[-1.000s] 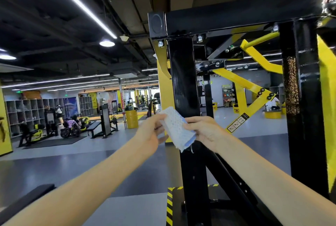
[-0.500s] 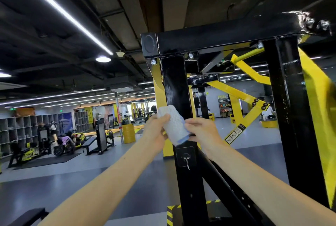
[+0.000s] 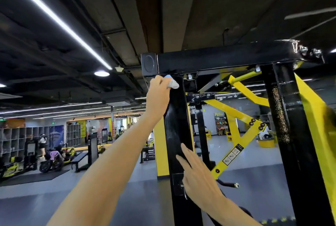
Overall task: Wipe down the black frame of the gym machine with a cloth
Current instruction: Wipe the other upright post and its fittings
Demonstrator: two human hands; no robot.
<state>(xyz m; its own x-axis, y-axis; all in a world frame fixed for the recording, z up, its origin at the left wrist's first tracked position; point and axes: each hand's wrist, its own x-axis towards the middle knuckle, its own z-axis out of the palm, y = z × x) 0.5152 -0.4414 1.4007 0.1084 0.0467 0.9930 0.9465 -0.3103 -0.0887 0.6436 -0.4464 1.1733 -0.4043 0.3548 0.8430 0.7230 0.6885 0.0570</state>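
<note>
The black frame [image 3: 294, 125] is glossy square tubing, with a vertical front post [image 3: 179, 131] meeting a horizontal top beam [image 3: 218, 60] whose left end is closed by a flat cap. The post's face shows faint pale streaks. The cloth [image 3: 172, 83], pale blue and white, is bunched in the left hand [image 3: 158, 96] and pressed against the post's top, just under the beam.

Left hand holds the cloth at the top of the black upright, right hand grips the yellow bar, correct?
No. In the head view the right hand lays straight fingers on the same black upright, lower down; the left hand does hold the cloth at its top.
</note>
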